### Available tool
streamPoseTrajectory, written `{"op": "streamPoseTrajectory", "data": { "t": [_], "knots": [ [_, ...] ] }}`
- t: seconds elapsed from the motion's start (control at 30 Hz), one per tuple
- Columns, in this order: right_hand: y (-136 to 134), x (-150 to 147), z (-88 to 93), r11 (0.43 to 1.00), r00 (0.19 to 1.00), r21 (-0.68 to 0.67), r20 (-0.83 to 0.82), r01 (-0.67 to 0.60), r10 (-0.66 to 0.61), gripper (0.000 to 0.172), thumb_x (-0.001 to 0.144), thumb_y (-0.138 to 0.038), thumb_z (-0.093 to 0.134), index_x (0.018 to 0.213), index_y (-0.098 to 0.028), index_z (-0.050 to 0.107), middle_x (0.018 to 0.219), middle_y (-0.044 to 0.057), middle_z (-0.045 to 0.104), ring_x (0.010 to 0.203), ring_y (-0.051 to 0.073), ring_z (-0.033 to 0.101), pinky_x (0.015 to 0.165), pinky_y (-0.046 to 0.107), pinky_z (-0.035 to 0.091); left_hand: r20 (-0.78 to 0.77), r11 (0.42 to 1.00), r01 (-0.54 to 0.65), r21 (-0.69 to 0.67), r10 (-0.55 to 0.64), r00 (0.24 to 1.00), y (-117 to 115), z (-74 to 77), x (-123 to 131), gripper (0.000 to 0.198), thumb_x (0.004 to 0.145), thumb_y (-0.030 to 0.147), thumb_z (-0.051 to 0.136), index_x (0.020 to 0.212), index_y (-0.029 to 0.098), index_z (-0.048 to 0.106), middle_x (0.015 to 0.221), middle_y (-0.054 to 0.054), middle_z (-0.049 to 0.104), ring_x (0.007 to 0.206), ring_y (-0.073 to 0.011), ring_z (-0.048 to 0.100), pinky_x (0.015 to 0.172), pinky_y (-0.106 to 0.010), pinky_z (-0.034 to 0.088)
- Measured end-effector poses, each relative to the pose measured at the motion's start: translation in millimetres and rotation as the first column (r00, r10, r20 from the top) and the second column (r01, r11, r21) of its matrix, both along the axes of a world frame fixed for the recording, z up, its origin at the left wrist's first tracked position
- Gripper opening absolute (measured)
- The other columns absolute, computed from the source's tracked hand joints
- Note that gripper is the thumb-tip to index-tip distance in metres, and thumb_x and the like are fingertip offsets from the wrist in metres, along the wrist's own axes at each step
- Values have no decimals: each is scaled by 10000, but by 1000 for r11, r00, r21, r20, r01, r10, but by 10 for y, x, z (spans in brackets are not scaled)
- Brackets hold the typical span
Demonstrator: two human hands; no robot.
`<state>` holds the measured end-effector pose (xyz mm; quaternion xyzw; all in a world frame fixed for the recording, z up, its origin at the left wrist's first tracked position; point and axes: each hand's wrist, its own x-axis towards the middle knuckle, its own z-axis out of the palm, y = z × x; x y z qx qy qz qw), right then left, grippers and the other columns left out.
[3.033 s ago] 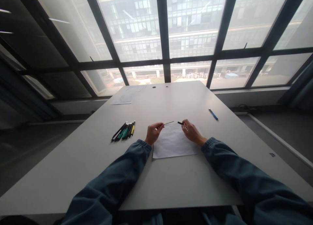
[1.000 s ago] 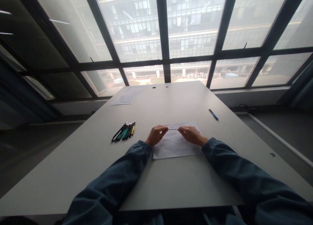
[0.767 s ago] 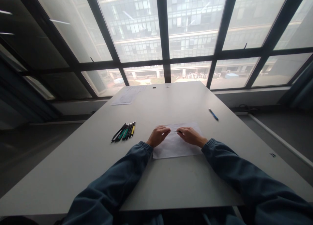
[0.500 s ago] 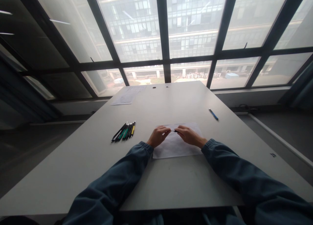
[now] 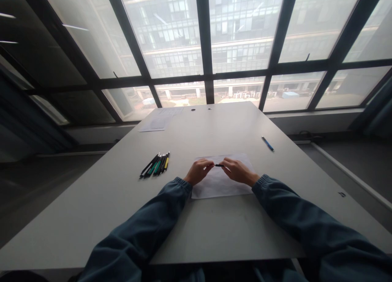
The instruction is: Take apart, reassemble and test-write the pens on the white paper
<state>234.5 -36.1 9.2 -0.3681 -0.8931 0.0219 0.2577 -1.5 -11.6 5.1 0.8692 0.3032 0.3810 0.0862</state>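
My left hand [image 5: 200,170] and my right hand [image 5: 238,170] face each other over a sheet of white paper [image 5: 220,188]. Between their fingertips lies a short length of a black pen [image 5: 219,165], level from side to side. The right fingers pinch its right part, and the left fingertips close at its left end. Both ends of the pen are hidden in the fingers. To the left of my left hand, several black, green and yellow pens [image 5: 155,165] lie in a bunch.
A blue pen [image 5: 268,143] lies to the right on the white table [image 5: 92,216]. Printed sheets [image 5: 156,121] rest at the table's far left corner. A small dark mark [image 5: 341,194] is near the right edge, and large windows stand beyond the table.
More of the thick black barrel shows between my fingertips now, where a thin dark piece showed before. The hands have barely moved.
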Motion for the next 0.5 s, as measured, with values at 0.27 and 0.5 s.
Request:
{"op": "streamPoseTrajectory", "data": {
  "t": [0.27,0.5],
  "knots": [
    [-2,7,0,1000,1000,-17,-13,-11,11,250,997,-212,444,1184,-192,608,1021,88,651,864,170,646,750,261,468,-25,1000,7,-30,-8,1000,-13,16,7,206,952,295,557,898,175,716,767,-46,689,695,-148,620,696,-267,493],
    [-13,-4,2,999,1000,-32,-21,-18,17,257,1001,-223,437,1190,-195,608,1029,86,656,883,170,646,763,257,471,1,998,32,-57,-32,999,7,-10,-2,216,943,317,575,946,169,732,803,-63,710,706,-158,640,693,-274,508]
  ]
}}
